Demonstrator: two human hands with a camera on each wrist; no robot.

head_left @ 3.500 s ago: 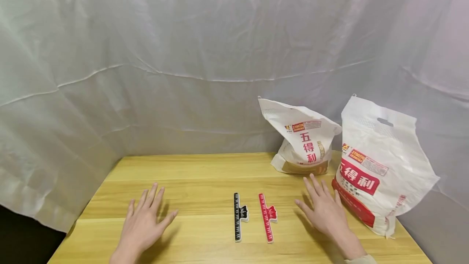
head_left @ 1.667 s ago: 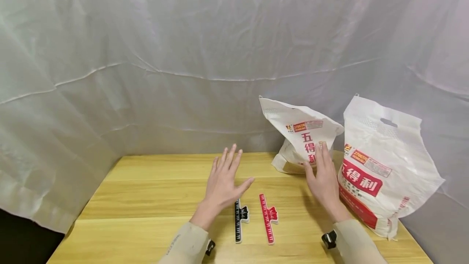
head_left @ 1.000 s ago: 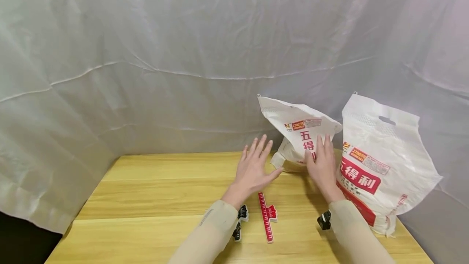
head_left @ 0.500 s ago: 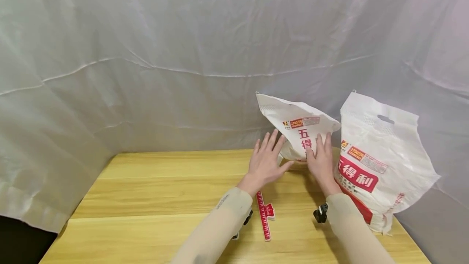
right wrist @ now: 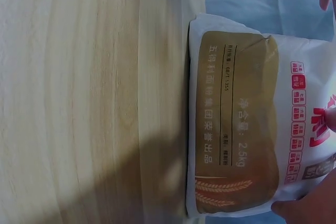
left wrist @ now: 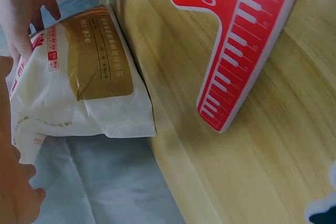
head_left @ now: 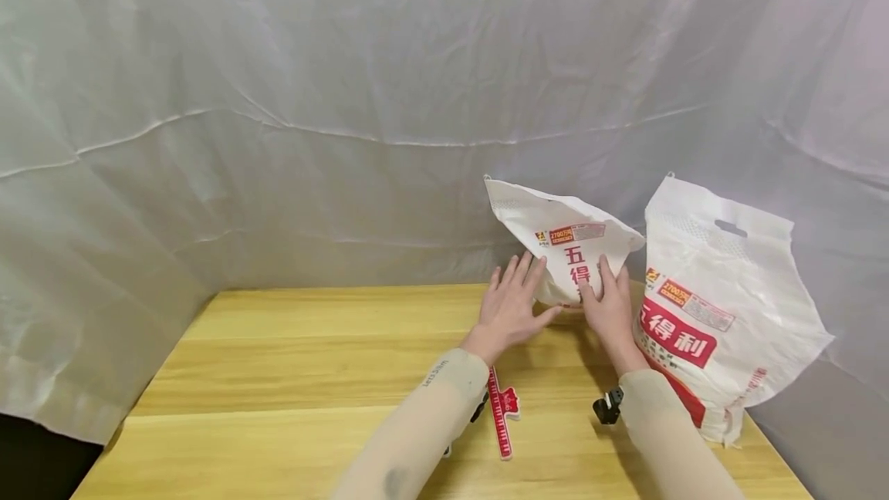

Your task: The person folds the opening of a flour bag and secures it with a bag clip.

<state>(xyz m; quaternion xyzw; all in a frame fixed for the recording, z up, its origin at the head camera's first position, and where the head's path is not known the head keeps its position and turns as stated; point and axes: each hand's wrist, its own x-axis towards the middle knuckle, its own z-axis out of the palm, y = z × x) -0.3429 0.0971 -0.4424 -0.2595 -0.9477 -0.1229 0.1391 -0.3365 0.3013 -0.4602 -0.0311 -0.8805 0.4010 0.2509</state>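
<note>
A white flour bag (head_left: pixel 556 211) with red lettering and a gold lower panel (right wrist: pixel 241 119) stands at the back of the table, its top leaning to the left. Beside its left edge is my left hand (head_left: pixel 510 307), fingers spread and fairly straight, seemingly touching it. My right hand (head_left: pixel 611 319) lies against the right front, its thumb (right wrist: pixel 331 119) on the red print in the right wrist view. A red clip (head_left: pixel 500 415) with a piano-key pattern lies beside my left forearm. That forearm hides nearly all of a black clip (head_left: pixel 447 451).
A larger white flour bag (head_left: pixel 722 268) with a red label stands close to my right forearm. Grey cloth (head_left: pixel 347 99) hangs behind the wooden table (head_left: pixel 278 361) and along its sides. A small black device (head_left: pixel 608 406) sits at my right wrist.
From above the table's left side, my left hand has moved rightward and forward to the smaller flour bag. My right hand has reached forward onto it. My left forearm now covers the black clip.
</note>
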